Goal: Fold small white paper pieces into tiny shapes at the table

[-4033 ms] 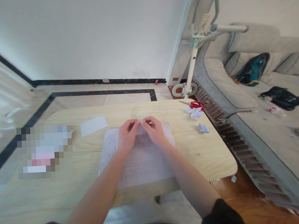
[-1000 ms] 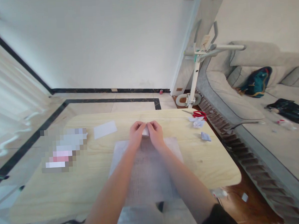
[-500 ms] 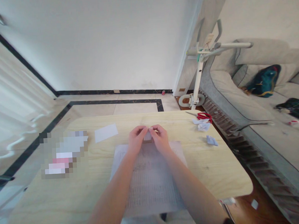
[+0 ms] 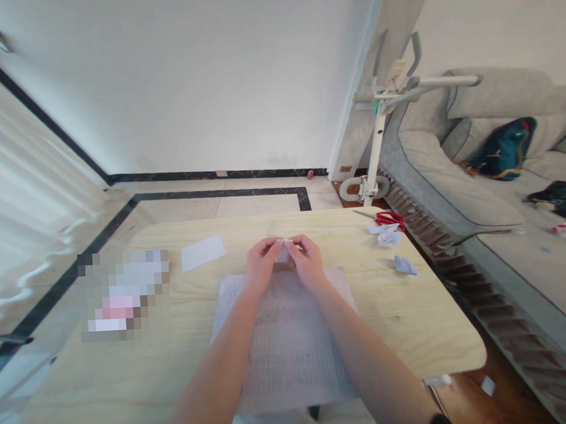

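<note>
The left hand [image 4: 259,267] and right hand [image 4: 309,261] have their fingers clamped on a white slip [image 4: 283,255] between them, over the table [image 4: 412,319] just beyond the printed sheet [image 4: 290,344] (whether it touches down, I cannot tell). Scissors [image 4: 389,218] lie by crumpled scraps [image 4: 389,238] at right; a card [image 4: 202,253] lies at left.

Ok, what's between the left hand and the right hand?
A small white paper, pinched by both the left hand and the right hand, as the head view shows.
</note>
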`<state>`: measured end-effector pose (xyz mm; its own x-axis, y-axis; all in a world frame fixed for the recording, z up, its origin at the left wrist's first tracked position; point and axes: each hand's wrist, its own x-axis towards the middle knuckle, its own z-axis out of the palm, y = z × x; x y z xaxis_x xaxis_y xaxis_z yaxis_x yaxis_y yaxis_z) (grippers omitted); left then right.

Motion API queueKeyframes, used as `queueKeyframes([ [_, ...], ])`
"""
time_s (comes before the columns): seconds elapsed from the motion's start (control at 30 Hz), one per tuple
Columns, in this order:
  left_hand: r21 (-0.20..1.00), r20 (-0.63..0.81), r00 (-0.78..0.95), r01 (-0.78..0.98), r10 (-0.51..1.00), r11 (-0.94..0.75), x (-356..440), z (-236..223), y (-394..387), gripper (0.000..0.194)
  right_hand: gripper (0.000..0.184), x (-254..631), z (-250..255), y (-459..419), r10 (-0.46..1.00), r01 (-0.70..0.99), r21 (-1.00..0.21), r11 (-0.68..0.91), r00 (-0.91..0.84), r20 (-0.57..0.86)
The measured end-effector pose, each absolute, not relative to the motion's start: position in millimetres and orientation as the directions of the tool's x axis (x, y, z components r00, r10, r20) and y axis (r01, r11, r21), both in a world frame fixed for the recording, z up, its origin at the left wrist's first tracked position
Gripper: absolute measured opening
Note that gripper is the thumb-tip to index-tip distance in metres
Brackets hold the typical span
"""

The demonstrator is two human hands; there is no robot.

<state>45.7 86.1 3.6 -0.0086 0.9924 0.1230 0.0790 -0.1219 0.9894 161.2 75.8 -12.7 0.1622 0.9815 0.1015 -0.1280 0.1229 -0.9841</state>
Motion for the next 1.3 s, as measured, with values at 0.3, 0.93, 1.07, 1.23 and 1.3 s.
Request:
queueKeyframes([
  [0.3,0.989,0.116,-0.022,0.095,0.993,-0.113,46.3,6.4,85.6,0.026,0.021,160.7,-11.6,75.7,0.979,-0.11,-0.985,0.13,0.173,0.11],
  [0.93,0.985,0.118,-0.01,0.124,0.993,-0.116,47.6,11.3,81.9,0.017,0.018,161.8,-6.9,74.0,0.982,-0.152,-0.982,0.111,0.167,0.086],
  [1.07,0.984,0.122,0.002,0.129,0.993,-0.121,46.2,11.0,82.6,0.016,0.015,161.2,-8.3,74.6,0.982,-0.103,-0.987,0.123,0.157,0.106],
  [1.23,0.986,0.109,-0.02,0.129,0.994,-0.106,46.0,10.2,82.4,0.017,0.013,161.1,-8.4,73.8,0.983,-0.071,-0.99,0.122,0.143,0.111],
  [1.3,0.987,0.109,-0.017,0.121,0.994,-0.106,46.6,9.8,82.4,0.017,0.014,161.2,-7.5,73.3,0.983,-0.06,-0.991,0.122,0.146,0.112],
])
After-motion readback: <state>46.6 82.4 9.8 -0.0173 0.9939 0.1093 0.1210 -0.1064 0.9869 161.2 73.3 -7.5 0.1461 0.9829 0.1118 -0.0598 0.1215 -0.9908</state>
